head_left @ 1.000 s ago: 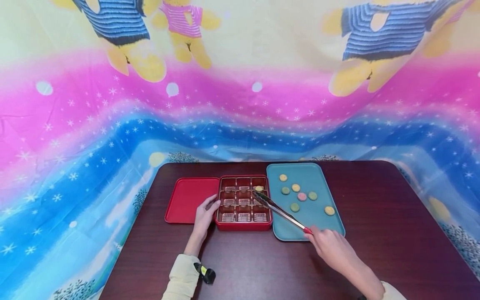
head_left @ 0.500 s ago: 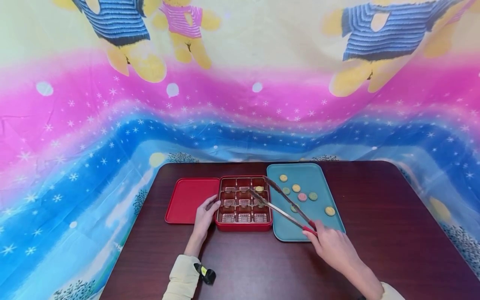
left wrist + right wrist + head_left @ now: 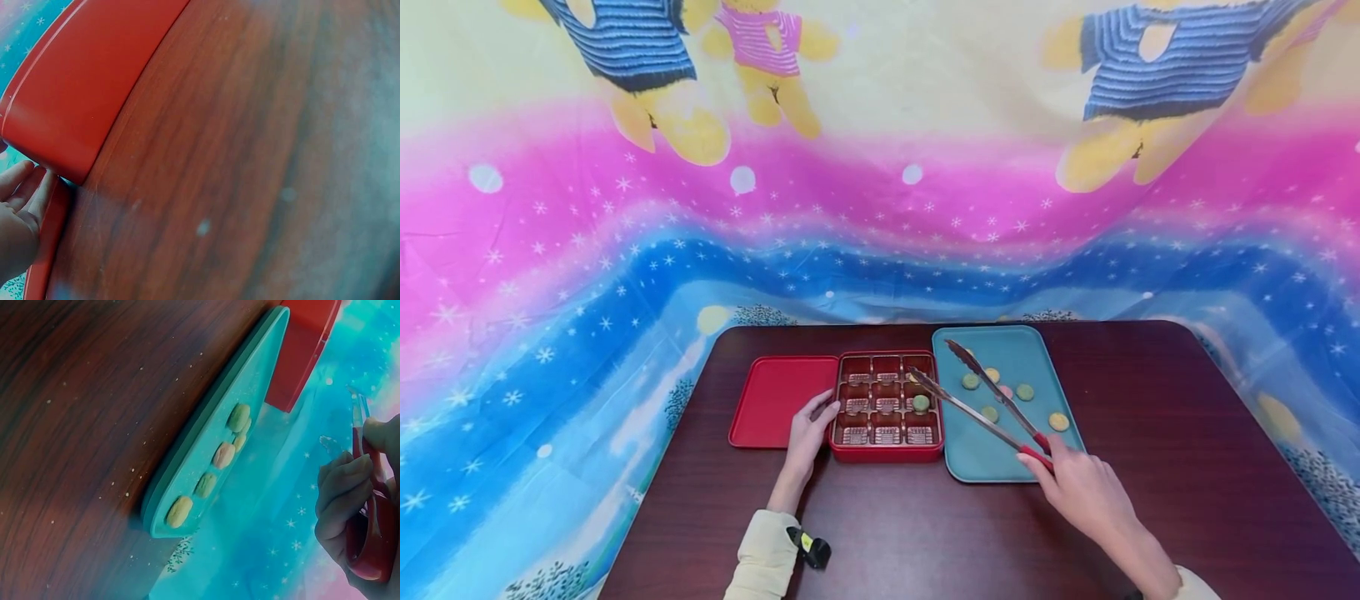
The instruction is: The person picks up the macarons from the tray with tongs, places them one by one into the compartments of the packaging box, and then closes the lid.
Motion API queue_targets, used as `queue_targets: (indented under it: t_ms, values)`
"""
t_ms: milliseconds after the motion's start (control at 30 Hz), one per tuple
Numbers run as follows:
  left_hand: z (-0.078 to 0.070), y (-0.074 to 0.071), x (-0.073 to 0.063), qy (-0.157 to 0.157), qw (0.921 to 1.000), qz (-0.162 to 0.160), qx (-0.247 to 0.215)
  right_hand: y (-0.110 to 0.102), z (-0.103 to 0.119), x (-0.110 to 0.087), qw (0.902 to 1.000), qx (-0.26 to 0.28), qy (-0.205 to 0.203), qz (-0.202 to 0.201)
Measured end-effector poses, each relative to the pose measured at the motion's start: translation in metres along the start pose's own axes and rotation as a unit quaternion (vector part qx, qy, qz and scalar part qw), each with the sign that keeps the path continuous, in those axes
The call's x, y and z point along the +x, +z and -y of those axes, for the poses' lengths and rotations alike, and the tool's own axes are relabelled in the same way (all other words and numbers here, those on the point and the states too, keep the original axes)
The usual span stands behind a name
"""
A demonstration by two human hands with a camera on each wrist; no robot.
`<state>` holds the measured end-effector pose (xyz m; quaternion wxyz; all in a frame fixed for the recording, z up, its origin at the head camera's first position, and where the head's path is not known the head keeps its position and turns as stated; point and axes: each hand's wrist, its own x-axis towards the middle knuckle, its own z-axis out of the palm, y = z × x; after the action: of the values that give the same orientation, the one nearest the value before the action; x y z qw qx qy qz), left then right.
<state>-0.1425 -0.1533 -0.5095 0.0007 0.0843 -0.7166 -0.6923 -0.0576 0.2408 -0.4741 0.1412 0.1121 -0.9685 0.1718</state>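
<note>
My left hand (image 3: 807, 429) rests its straight fingers against the left side of the red box (image 3: 887, 454); the left wrist view shows the fingertips at its corner. Clear dividers split the box into several compartments. A green macaron (image 3: 921, 403) sits in the middle one of the right column. Behind it, a yellow macaron (image 3: 914, 377) is partly covered by a tong tip. My right hand (image 3: 1086, 487) grips the red handles of metal tongs (image 3: 973, 412). Their arms are spread with nothing between the tips, one tip over the box and the other over the teal tray (image 3: 958, 467).
Several macarons lie on the tray, among them a green macaron (image 3: 1025, 392), a yellow macaron (image 3: 1058, 421) and a pink macaron (image 3: 1006, 391) partly behind the tongs. Left of the box lies a red lid (image 3: 775, 404). A printed cloth (image 3: 865, 208) hangs behind the table.
The tongs have spread apart and shifted right, from inside the box to partly over the tray. The green macaron now shows in its compartment. The left hand has stayed in place.
</note>
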Motion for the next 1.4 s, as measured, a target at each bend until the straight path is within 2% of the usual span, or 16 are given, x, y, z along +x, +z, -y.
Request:
queue_targets:
  t_ms: [133,333,467,567,700,800,1000,1200,1400]
  values:
    - [0.0,0.0,0.0,0.001,1.0,-0.002,-0.002,-0.001,-0.004,-0.001,0.9999,-0.01,-0.002,-0.002]
    - [0.002,0.0,0.001,0.004,1.0,-0.001,-0.006,0.001,-0.012,-0.003,0.998,-0.03,-0.037,-0.041]
    - [0.021,-0.001,0.012,0.006,0.9999,-0.005,-0.011,0.002,-0.018,-0.005,0.9965,-0.031,-0.053,-0.056]
    - [0.026,-0.001,0.015,0.003,0.9999,-0.005,-0.014,0.003,-0.021,-0.005,0.9953,-0.031,-0.059,-0.07]
    - [0.007,-0.001,0.005,-0.001,0.9999,0.004,-0.01,0.003,-0.025,-0.004,0.9936,-0.032,-0.06,-0.091]
    - [0.0,0.0,0.001,-0.002,1.0,0.003,-0.006,0.003,-0.028,-0.004,0.9933,-0.035,-0.056,-0.095]
    - [-0.001,0.001,-0.001,-0.006,1.0,0.002,-0.007,0.002,-0.034,-0.003,0.9955,-0.039,-0.03,-0.081]
    - [-0.002,0.001,-0.002,-0.006,1.0,-0.001,-0.002,-0.002,-0.045,-0.002,0.9929,-0.056,-0.032,-0.1]
    - [0.002,0.001,0.002,-0.004,0.9999,-0.001,0.011,-0.001,-0.057,-0.001,0.9934,-0.06,-0.029,-0.093]
